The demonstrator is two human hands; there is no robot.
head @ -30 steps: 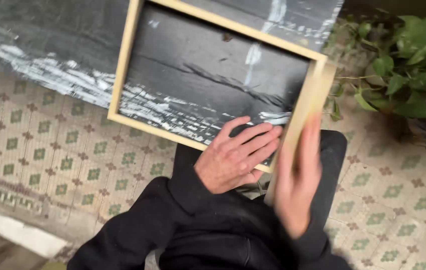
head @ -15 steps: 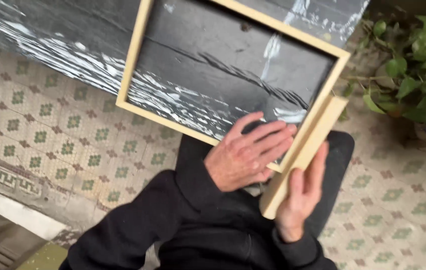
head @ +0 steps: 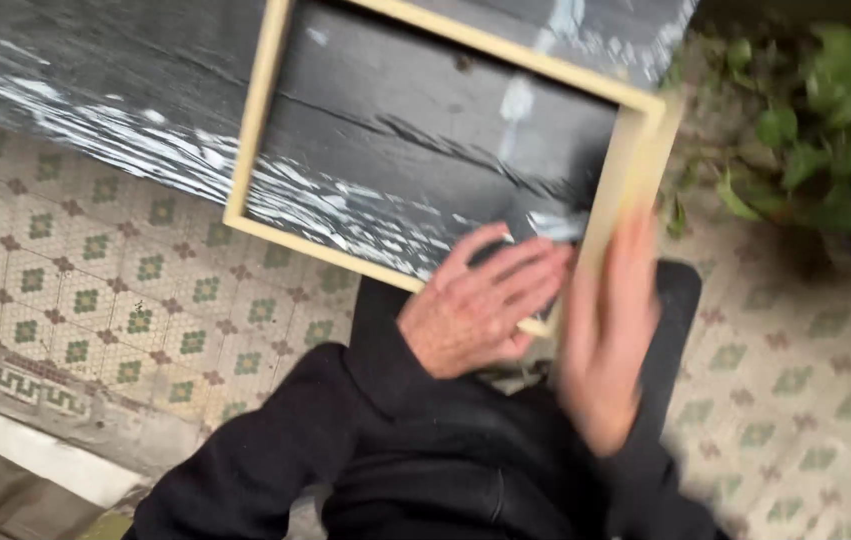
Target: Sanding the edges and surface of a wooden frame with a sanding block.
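Observation:
A pale wooden frame (head: 253,130) lies tilted, its far part over a black, white-streaked board surface (head: 95,70) and its near corner over my lap. My left hand (head: 480,310) lies across the frame's near rail with fingers spread, pressing it down. My right hand (head: 605,340) is blurred by motion, its palm flat against the outer face of the frame's right rail (head: 635,170). Whether anything lies under that palm is hidden. Both arms wear black sleeves.
Patterned cream and green floor tiles (head: 95,280) spread to the left and right. A leafy green plant (head: 825,150) stands at the right, close to the frame's far corner. A pale step edge (head: 25,450) runs along the lower left.
My right hand has slid up along the frame's right rail from the near end and is now blurred. My left hand stays on the near rail. The view has shifted slightly.

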